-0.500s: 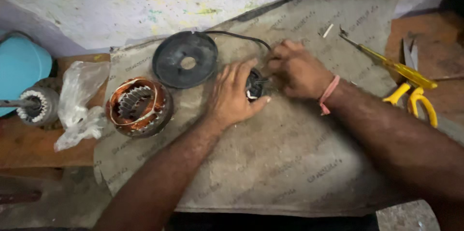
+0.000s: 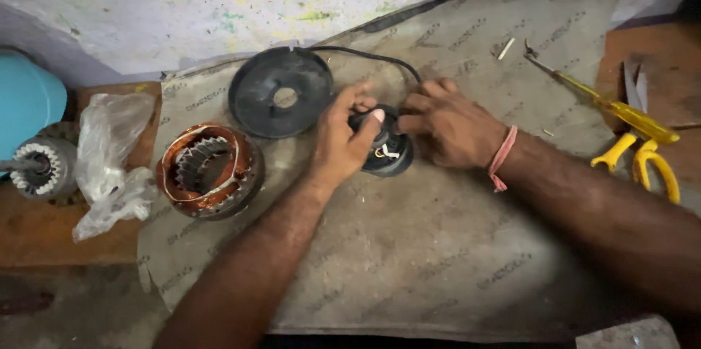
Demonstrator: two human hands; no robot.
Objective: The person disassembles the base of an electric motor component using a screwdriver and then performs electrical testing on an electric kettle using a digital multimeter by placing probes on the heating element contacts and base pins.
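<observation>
hands on a small black motor part (image 2: 387, 150) — both of yours, on the grey sheet (image 2: 438, 261).
your left hand (image 2: 342, 141) has fingers curled and clamped over its top, your right hand (image 2: 449, 128) pinches its side; black round cover (image 2: 281, 92) just beyond your left fingertips, copper-wound stator (image 2: 210, 170) left of them — yellow screwdriver (image 2: 606, 101) well right.

Small motor part (image 2: 387, 150): black, with white and yellow wire ends
Round cover (image 2: 280, 92): matte black
Cable (image 2: 365, 55): black
Stator (image 2: 209, 170): copper-orange windings, grey steel teeth
Sheet (image 2: 438, 247): grey-brown, faint repeated print
Wrist thread (image 2: 502, 158): pink
Screwdriver (image 2: 621, 109): yellow handle
Scissors (image 2: 642, 163): yellow grips
Plastic bag (image 2: 109, 166): clear-whitish
Container (image 2: 25, 101): light blue
</observation>
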